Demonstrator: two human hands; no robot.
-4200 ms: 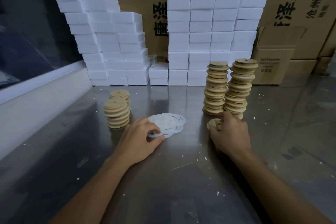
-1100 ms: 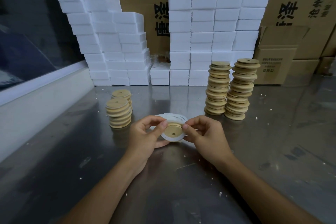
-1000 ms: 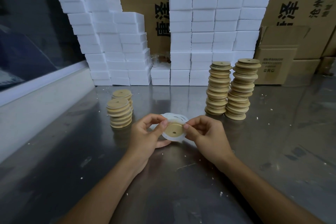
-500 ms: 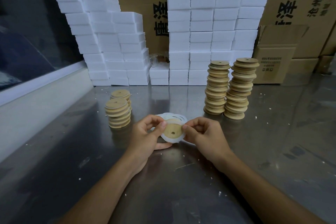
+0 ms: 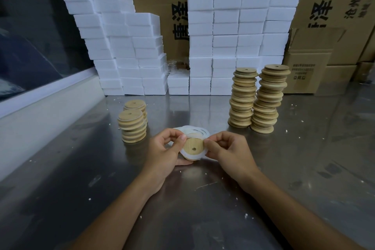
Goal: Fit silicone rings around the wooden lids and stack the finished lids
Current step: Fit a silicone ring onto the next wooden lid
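Between both hands I hold a round wooden lid (image 5: 193,146) with a small hole, a white silicone ring (image 5: 187,153) around its rim. My left hand (image 5: 165,151) pinches its left side with thumb and fingers. My right hand (image 5: 228,149) pinches its right side. Behind the lid, a small pile of loose white rings (image 5: 195,130) lies on the metal table (image 5: 203,219). Two short stacks of lids (image 5: 133,126) stand to the left. Two tall stacks of lids (image 5: 255,99) stand to the right.
White foam blocks (image 5: 233,36) are piled in walls along the back, with cardboard boxes (image 5: 308,67) behind and to the right. A low white ledge (image 5: 40,111) runs along the left. White crumbs are scattered over the table.
About four seconds ago my left hand was at the ring pile and my right at the base of the tall stacks. Both now hold lid and ring together; the last second shows little movement.
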